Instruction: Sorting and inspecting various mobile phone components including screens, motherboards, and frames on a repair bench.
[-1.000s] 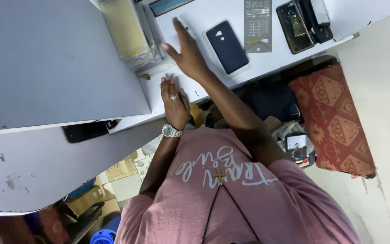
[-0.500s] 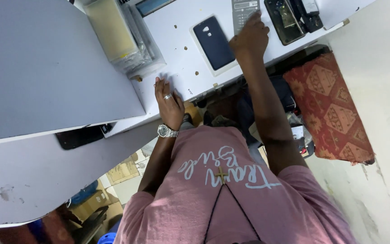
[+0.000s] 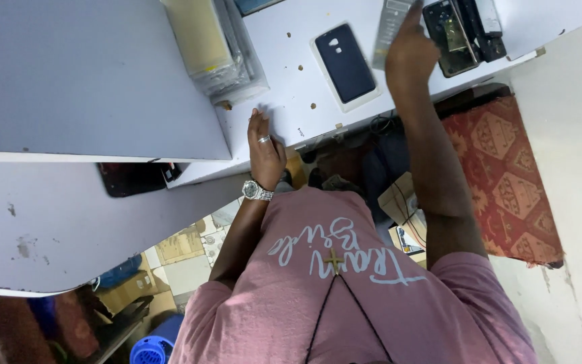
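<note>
Your right hand (image 3: pixel 409 50) reaches the grey keypad (image 3: pixel 391 23) at the counter's (image 3: pixel 284 81) far edge, fingers curled over it, grip unclear; nothing is lifted yet; your left hand (image 3: pixel 264 152) rests flat, empty, at the near edge

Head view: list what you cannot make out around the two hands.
- Grey flat panel, head view: cut off by the top edge and partly covered by the right hand.
- Right hand's grip: the fingers face away from the camera, so open or shut is unclear.
- Black device: its upper part is cut off by the top edge.
- Under the white table, beyond the left hand: clutter lost in shadow.
</note>
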